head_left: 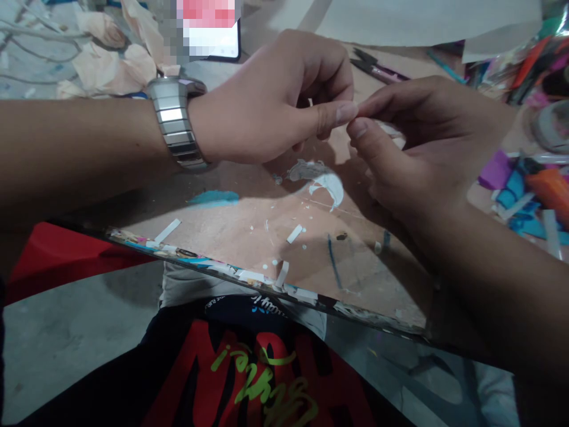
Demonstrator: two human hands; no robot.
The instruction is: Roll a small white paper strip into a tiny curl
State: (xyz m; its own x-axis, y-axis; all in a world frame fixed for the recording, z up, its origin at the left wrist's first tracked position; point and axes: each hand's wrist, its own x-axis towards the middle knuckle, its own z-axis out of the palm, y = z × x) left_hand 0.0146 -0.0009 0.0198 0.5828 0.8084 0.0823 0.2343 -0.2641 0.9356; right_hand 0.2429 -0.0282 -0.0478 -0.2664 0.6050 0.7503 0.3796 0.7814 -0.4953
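Note:
Above the table (pixel 249 178), my two hands meet with fingertips nearly touching. My left hand (pixel 284 98), with a metal watch (pixel 178 121) on its wrist, is closed in a pinch, thumb against the curled forefinger; what lies between them is too small to make out. My right hand (pixel 413 130) pinches with thumb and forefinger. A small pale piece (pixel 393 133) shows between its thumb and curled fingers, mostly hidden by them. Beneath the hands, white strips (pixel 294 233), tiny white bits and a dried white smear (pixel 329 188) lie on the tabletop.
Thread snips (pixel 377 65) lie beyond my hands, and a phone (pixel 217 44) at the back. Crumpled peach-coloured petal-like pieces (pixel 115 65) and cables are at back left. Coloured scraps (pixel 524 190) and a clear round container (pixel 553 127) crowd the right. The table's front edge (pixel 267 290) holds scraps.

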